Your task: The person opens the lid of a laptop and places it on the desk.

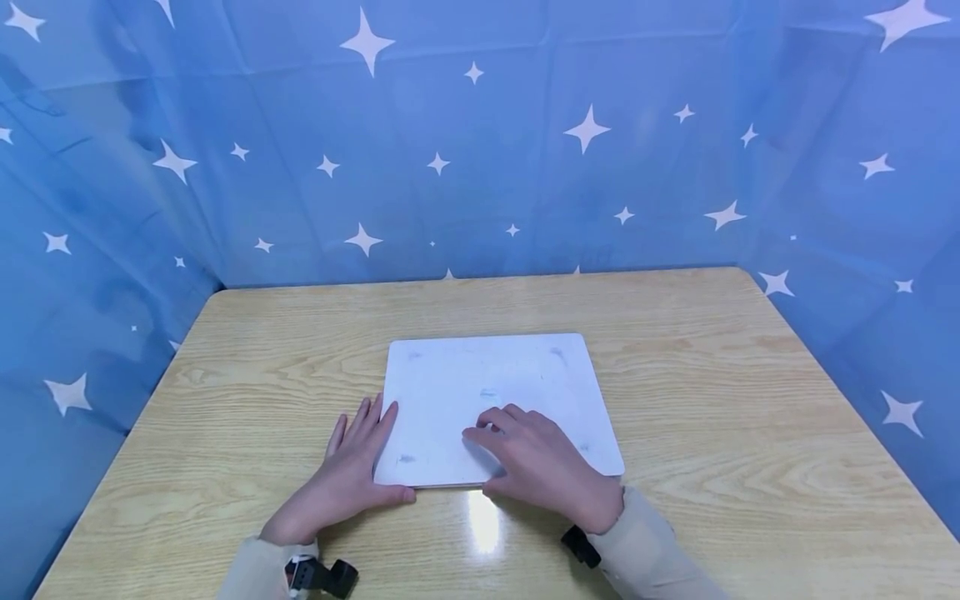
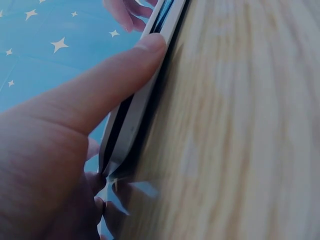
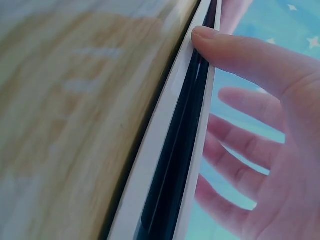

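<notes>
A flat white slab (image 1: 487, 417) with rounded corners, looking like a closed laptop, lies on the wooden table. Two pale layers with a dark gap between them show along its front edge (image 3: 165, 125) in the right wrist view. My left hand (image 1: 345, 477) lies along its left side with straight fingers, the thumb (image 2: 115, 82) touching the front edge. Above the front right part is my right hand (image 1: 536, 458), its fingers loosely bent over the top. The right thumb (image 3: 240, 52) rests at the gap, while the other fingers look clear of the slab.
The pale wooden table (image 1: 750, 400) extends to both sides and behind the slab. A blue curtain (image 1: 480, 167) with white stars hangs beyond its far edge and along the sides. Small black cameras (image 1: 322, 575) sit on the wrists.
</notes>
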Demonstrator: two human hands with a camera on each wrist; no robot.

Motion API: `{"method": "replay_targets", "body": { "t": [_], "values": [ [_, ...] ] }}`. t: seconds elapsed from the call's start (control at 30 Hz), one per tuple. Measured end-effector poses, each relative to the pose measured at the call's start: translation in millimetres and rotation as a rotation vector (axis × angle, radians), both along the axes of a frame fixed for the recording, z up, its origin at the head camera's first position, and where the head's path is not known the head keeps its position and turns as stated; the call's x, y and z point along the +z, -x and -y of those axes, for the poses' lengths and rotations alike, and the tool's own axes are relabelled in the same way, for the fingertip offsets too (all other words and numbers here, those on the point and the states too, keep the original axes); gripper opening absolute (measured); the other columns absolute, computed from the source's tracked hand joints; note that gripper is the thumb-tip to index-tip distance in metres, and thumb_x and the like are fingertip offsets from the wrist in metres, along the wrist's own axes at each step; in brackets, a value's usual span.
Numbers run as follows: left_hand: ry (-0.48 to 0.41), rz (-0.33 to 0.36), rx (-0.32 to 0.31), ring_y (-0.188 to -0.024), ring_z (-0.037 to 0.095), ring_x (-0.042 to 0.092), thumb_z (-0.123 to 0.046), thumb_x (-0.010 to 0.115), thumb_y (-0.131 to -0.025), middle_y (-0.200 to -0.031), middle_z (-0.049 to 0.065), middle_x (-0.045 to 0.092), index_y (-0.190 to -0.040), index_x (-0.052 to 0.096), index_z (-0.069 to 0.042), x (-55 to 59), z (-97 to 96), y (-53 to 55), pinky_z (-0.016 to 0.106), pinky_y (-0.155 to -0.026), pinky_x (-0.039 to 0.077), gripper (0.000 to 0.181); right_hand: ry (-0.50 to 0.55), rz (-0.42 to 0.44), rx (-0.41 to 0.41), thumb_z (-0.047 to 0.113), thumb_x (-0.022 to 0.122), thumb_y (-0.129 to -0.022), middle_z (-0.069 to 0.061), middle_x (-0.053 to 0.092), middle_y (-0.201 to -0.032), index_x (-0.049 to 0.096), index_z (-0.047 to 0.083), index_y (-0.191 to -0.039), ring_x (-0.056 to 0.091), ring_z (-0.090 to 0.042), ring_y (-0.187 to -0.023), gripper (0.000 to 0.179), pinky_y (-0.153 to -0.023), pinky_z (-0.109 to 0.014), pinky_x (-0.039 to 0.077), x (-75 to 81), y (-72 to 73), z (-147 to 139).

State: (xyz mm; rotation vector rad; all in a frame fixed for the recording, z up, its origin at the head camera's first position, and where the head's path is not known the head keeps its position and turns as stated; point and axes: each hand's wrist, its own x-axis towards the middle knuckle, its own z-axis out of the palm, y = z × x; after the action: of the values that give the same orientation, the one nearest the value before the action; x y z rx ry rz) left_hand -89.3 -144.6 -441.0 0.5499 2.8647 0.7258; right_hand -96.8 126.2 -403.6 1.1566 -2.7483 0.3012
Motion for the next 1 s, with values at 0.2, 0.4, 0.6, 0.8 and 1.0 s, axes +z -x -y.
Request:
{"method": "replay_targets", "body": {
  "t": [0.2,0.4,0.6,0.8,1.0],
  "values": [
    [0.003,0.003,0.0,-0.134,0.029,-0.004,-0.069,0.064,-0.058,-0.149,0.011,0.003,-0.144,0.011,-0.013,0.5,-0.4,-0.1,0.05,-0.104,-0.006,0.115,0.01,-0.022,-0.003,0.041,0.077,-0.059,0.005,0.054,-0.105,0.059,0.023,-0.114,0.05,-0.013,-0.089,0.061,-0.064,-0.029,0.048,-0.5,-0.7,-0.4],
    [-0.003,0.007,-0.001,-0.134,0.029,-0.005,-0.068,0.065,-0.058,-0.149,0.01,0.003,-0.144,0.011,-0.013,0.3,-0.3,0.5,0.05,-0.104,-0.006,0.115,-0.004,-0.051,-0.016,0.043,0.076,-0.061,0.006,0.053,-0.106,0.058,0.024,-0.115,0.052,-0.012,-0.088,0.06,-0.05,-0.026,0.046,0.3,-1.3,-1.1],
    [-0.01,0.004,0.001,-0.134,0.03,-0.003,-0.068,0.065,-0.058,-0.148,0.013,0.006,-0.144,0.011,-0.014,-0.9,-0.4,1.1,0.05,-0.104,-0.006,0.116,0.01,-0.078,-0.008,0.042,0.074,-0.062,0.006,0.054,-0.107,0.059,0.025,-0.114,0.054,-0.012,-0.088,0.057,-0.046,-0.026,0.044,2.9,-2.0,-1.9],
    [-0.013,0.005,0.009,-0.134,0.031,-0.002,-0.068,0.065,-0.059,-0.147,0.015,0.009,-0.145,0.01,-0.013,-1.9,0.4,2.3,0.051,-0.103,-0.005,0.115,0.027,-0.098,0.006,0.04,0.072,-0.063,0.007,0.054,-0.106,0.06,0.025,-0.112,0.054,-0.011,-0.087,0.053,-0.046,-0.026,0.044,5.6,-1.5,-1.6],
    [-0.007,0.024,0.016,-0.134,0.03,-0.003,-0.067,0.065,-0.059,-0.148,0.013,0.008,-0.145,0.009,-0.015,-1.2,-0.3,2.0,0.05,-0.104,-0.006,0.115,0.023,-0.084,0.013,0.04,0.071,-0.064,0.007,0.053,-0.105,0.061,0.025,-0.11,0.053,-0.01,-0.086,0.049,-0.046,-0.025,0.044,6.8,-1.6,-2.0]
  ]
}}
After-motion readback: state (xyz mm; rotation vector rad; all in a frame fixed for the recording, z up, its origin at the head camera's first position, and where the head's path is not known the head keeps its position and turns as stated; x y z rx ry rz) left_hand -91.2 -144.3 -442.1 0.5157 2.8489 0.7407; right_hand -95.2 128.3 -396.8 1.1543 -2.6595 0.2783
